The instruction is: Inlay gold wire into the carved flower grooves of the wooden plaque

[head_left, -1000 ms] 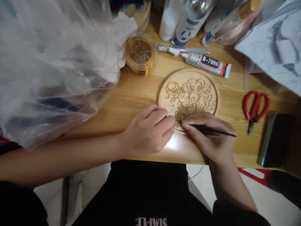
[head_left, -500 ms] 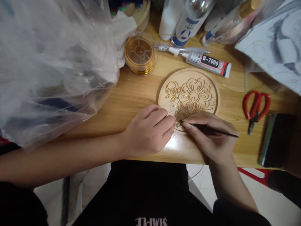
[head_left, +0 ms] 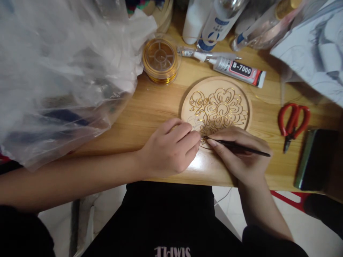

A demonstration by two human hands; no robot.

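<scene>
A round, pale wooden plate [head_left: 193, 94] with a raised rim lies on the table, bearing a flower pattern outlined in gold wire [head_left: 222, 107]. Pencil lines show at its lower left. My left hand [head_left: 173, 148] rests at the plate's lower left edge, fingers curled; whatever is in the fingertips is hidden. From the other side, my right hand [head_left: 241, 153] grips slim black tweezers [head_left: 241, 145] like a pen. Their tip meets the small wire shapes at the plate's lower edge, close by my left fingertips.
Behind the plate lie a B-7000 glue tube [head_left: 238, 70] and a gold wire spool [head_left: 160, 59], with bottles [head_left: 214, 30] beyond. Red-handled pliers [head_left: 292, 123] and a dark phone [head_left: 316, 159] lie to the right. A plastic bag [head_left: 66, 78] fills the left; a printed sheet [head_left: 316, 53] sits upper right.
The view has shifted very slightly, so the tabletop things sit a little further right. Both hands keep nearly the same pose, and the tweezers stay at the plate's lower edge.
</scene>
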